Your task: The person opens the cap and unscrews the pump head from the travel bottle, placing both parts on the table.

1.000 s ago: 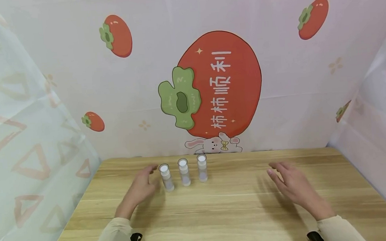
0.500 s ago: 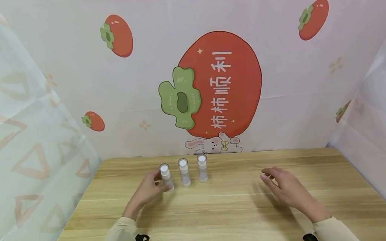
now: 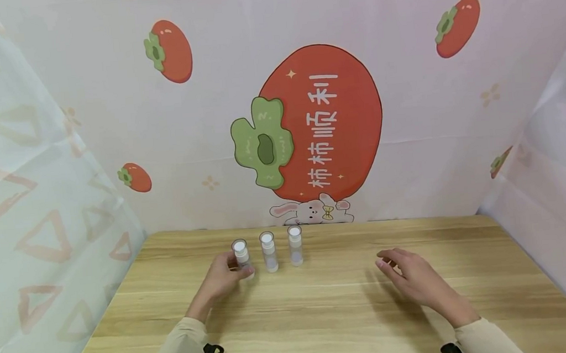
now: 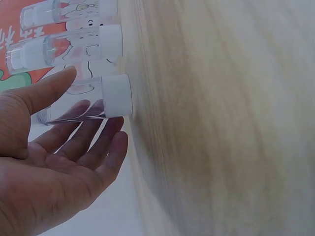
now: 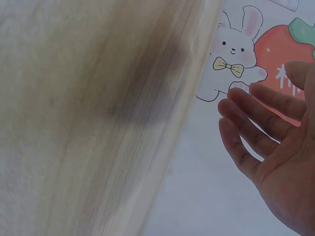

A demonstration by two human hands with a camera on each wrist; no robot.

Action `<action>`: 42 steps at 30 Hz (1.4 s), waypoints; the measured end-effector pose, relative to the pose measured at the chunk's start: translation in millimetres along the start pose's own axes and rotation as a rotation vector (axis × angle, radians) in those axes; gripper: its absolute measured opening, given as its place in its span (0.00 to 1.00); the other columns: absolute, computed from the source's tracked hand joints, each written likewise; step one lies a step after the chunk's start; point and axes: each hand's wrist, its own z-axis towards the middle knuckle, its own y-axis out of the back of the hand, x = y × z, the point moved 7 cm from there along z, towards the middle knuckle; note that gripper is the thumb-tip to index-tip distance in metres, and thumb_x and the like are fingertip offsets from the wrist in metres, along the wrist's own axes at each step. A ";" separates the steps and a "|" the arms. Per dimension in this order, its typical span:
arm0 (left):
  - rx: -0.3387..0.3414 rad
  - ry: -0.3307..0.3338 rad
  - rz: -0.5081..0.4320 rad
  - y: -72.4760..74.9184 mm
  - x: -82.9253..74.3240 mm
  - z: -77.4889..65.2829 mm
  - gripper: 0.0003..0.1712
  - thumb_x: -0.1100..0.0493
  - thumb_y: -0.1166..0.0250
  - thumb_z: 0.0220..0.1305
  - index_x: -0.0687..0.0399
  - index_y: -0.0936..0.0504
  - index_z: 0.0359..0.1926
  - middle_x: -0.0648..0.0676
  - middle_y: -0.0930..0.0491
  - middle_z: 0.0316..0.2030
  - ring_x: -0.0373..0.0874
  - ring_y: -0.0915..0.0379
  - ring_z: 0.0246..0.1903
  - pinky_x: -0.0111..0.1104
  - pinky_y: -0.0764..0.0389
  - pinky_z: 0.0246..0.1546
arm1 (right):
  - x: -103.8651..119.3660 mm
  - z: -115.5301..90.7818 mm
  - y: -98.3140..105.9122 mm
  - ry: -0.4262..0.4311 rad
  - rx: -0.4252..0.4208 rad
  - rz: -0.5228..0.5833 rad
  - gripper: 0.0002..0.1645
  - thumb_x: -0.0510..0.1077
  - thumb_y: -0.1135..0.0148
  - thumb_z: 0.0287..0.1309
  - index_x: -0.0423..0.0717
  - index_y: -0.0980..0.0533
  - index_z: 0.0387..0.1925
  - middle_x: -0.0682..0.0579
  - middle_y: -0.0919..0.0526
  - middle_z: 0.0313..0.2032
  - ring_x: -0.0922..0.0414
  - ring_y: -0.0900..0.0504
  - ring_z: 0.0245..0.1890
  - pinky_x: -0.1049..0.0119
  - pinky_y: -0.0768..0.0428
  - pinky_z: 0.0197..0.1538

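Observation:
Three small clear pump bottles with white bases and white heads under clear caps stand upright in a row. My left hand [image 3: 222, 276] holds the leftmost bottle [image 3: 241, 253] low on its body, thumb in front and fingers behind. The left wrist view shows that bottle's white base [image 4: 118, 95] at the tabletop, with fingers [image 4: 106, 140] seen beyond and partly through its clear wall. To the right stand the middle bottle [image 3: 269, 251] and the right bottle [image 3: 295, 245]. My right hand [image 3: 417, 277] hovers over the right side of the table, fingers loosely bent, holding nothing.
A wooden table [image 3: 295, 325] lies under both hands. Behind it hangs a white cloth backdrop [image 3: 420, 149] printed with persimmons and a rabbit, and patterned cloth also closes in the left and right sides.
My left hand has moved right to the leftmost bottle and brought its thumb across the front. My right hand has drifted slightly left. The bottles stay in place.

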 end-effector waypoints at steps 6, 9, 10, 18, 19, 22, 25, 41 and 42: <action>-0.018 0.028 0.004 4.0 -2.2 -1.4 0.12 0.65 0.28 0.61 0.65 0.17 0.44 0.60 0.15 0.43 0.53 0.20 0.45 0.46 0.19 0.49 | 2.8 0.0 -0.4 0.012 -0.007 -0.005 0.24 0.53 0.46 0.76 0.39 0.20 0.56 0.55 0.16 0.42 0.60 0.18 0.38 0.56 0.17 0.43; -0.035 0.021 0.009 9.0 -9.0 -3.7 0.13 0.64 0.29 0.62 0.64 0.17 0.46 0.61 0.16 0.46 0.55 0.20 0.47 0.48 0.20 0.50 | 4.6 0.0 -0.6 0.017 -0.009 -0.001 0.23 0.53 0.46 0.76 0.39 0.20 0.56 0.56 0.16 0.42 0.60 0.18 0.39 0.56 0.17 0.44; -0.039 0.013 0.011 10.7 -11.9 -4.2 0.13 0.64 0.29 0.63 0.64 0.17 0.47 0.62 0.16 0.47 0.56 0.20 0.48 0.48 0.20 0.51 | 5.2 0.1 -0.9 0.017 -0.008 0.000 0.23 0.53 0.46 0.76 0.40 0.20 0.56 0.57 0.16 0.42 0.60 0.18 0.39 0.57 0.17 0.44; -0.056 -0.086 0.037 21.0 -40.8 -7.0 0.17 0.62 0.28 0.62 0.63 0.17 0.50 0.60 0.16 0.46 0.59 0.22 0.53 0.53 0.23 0.57 | 13.5 0.9 -2.3 0.023 0.008 0.036 0.23 0.54 0.46 0.76 0.41 0.20 0.56 0.56 0.16 0.45 0.60 0.18 0.42 0.57 0.17 0.45; -0.059 -0.101 0.044 21.6 -44.6 -7.3 0.18 0.62 0.27 0.61 0.64 0.17 0.51 0.60 0.16 0.47 0.59 0.22 0.54 0.54 0.24 0.58 | 14.8 1.0 -2.3 0.023 0.011 0.040 0.23 0.54 0.46 0.76 0.41 0.20 0.56 0.56 0.16 0.45 0.60 0.18 0.42 0.57 0.17 0.45; -0.075 -0.146 0.061 23.4 -57.8 -10.6 0.21 0.62 0.26 0.60 0.64 0.17 0.53 0.61 0.17 0.48 0.59 0.22 0.54 0.55 0.26 0.60 | 19.3 1.7 -2.2 0.026 0.017 0.051 0.23 0.55 0.46 0.76 0.41 0.20 0.56 0.56 0.16 0.45 0.60 0.18 0.42 0.57 0.17 0.45; -0.096 -0.207 0.077 23.6 -74.0 -15.6 0.21 0.63 0.25 0.59 0.65 0.16 0.53 0.61 0.16 0.48 0.58 0.21 0.51 0.55 0.24 0.57 | 25.5 2.2 -2.2 0.044 0.020 0.064 0.22 0.54 0.44 0.75 0.41 0.20 0.55 0.57 0.16 0.44 0.60 0.18 0.43 0.58 0.17 0.45; -0.151 -0.421 0.209 -0.4 -132.1 -36.2 0.21 0.65 0.21 0.50 0.60 0.13 0.48 0.55 0.17 0.44 0.51 0.20 0.43 0.46 0.19 0.45 | 61.9 7.0 -7.6 0.171 0.046 0.116 0.19 0.53 0.40 0.72 0.43 0.19 0.53 0.61 0.16 0.43 0.64 0.18 0.42 0.60 0.16 0.44; -0.155 -0.440 0.220 -2.8 -134.9 -37.5 0.21 0.66 0.21 0.50 0.60 0.13 0.47 0.55 0.17 0.44 0.50 0.20 0.42 0.45 0.19 0.44 | 63.8 7.2 -7.7 0.175 0.050 0.121 0.20 0.53 0.40 0.72 0.43 0.20 0.53 0.61 0.16 0.43 0.65 0.19 0.42 0.60 0.16 0.44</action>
